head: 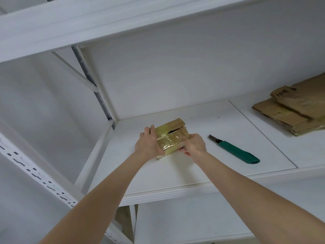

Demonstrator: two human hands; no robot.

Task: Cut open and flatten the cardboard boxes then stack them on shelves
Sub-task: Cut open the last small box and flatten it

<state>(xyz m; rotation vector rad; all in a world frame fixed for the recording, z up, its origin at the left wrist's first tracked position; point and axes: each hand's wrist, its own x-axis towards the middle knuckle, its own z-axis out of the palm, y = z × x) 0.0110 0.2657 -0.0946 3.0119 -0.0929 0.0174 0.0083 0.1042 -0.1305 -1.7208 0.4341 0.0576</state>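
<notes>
A small brown cardboard box (pixel 173 134), wrapped in shiny clear tape and slit along its top seam, sits on the white shelf (pixel 175 175). My left hand (pixel 147 144) grips the box's left side, fingers over the far edge. My right hand (pixel 194 144) pinches the box's near right corner with curled fingers. A green-handled utility knife (pixel 235 150) lies on the shelf just right of my right hand, blade out and pointing away from me. A stack of flattened cardboard boxes (pixel 295 110) lies at the shelf's far right.
Another white shelf (pixel 70 23) runs overhead. A perforated upright post (pixel 91 81) stands at the back left corner, and another (pixel 35 173) slants along the near left. A lower shelf level (pixel 193 221) shows beneath.
</notes>
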